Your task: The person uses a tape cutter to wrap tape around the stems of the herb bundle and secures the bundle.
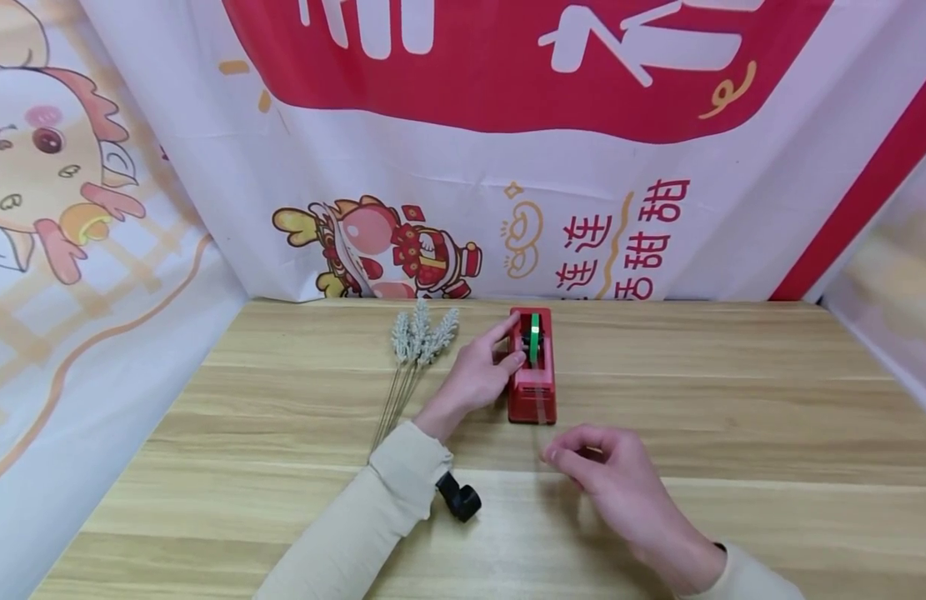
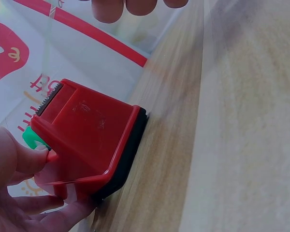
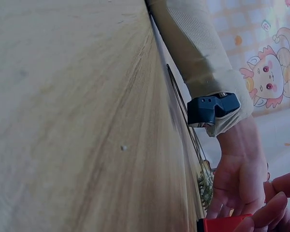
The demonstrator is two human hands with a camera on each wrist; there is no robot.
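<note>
Nearest: your left sleeve (image 1: 350,533); grey sprigs (image 1: 421,337) beyond. Left hand (image 1: 478,375) grips the red tape dispenser (image 2: 92,133), far centre. Right hand (image 1: 620,479), nearer, pinches the clear strip (image 2: 47,53). Looks like drawing tape; next move likely calls for tearing at the cutter (image 2: 49,99).

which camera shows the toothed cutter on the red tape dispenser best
The left wrist view: the toothed cutter is close up there, its teeth distinct on the red tape dispenser. The head view shows it from above, too small to count teeth. The right wrist view shows only part of the dispenser, no cutter.
</note>
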